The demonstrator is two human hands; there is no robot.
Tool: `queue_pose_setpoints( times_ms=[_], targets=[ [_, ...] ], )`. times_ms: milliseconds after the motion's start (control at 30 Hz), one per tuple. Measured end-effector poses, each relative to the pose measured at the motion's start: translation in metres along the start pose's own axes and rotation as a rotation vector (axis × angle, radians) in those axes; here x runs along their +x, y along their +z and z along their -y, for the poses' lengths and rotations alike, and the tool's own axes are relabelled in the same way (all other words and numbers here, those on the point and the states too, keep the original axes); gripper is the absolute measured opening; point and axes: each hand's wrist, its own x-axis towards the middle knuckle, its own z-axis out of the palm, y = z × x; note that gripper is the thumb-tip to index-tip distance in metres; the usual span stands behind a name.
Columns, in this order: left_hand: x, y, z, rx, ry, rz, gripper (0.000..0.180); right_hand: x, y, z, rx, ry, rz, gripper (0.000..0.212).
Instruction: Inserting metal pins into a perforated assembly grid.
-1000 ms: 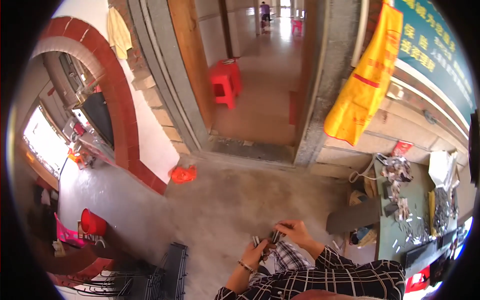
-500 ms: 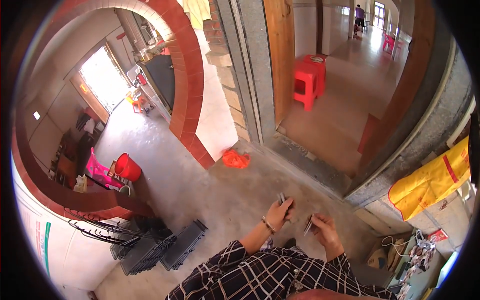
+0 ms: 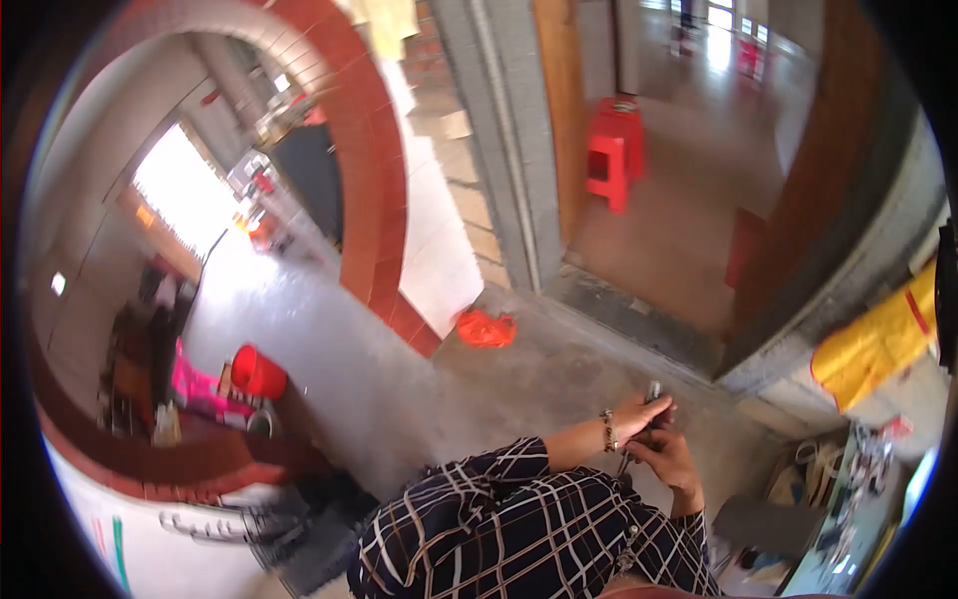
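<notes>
Head view: one crumpled orange-red bag (image 3: 486, 328) ahead; our left hand (image 3: 635, 415) clamps one slim grey piece (image 3: 655, 390); right hand (image 3: 673, 462), finger grip unclear.

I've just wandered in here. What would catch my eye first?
Probably the big red arch curving over the left side, then the bright red stool inside the doorway at upper right of centre. A crumpled orange-red bag lies on the floor by the arch's foot. Lower right of centre, the person's left hand holds a small dark piece, with the right hand close beside it.
</notes>
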Motion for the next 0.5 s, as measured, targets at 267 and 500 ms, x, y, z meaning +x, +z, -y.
queue_pose_setpoints(
  times_ms=[267, 500],
  targets=[
    [-0.025, -0.041, 0.002, -0.291, -0.204, 0.025, 0.021, -0.036, 0.016, 0.005, 0.02, 0.016, -0.06, 0.02],
    [-0.018, -0.022, 0.013, -0.231, -0.132, -0.041, 0.019, -0.023, -0.054, 0.111, -0.293, -0.323, -0.627, 0.019]
  ],
)
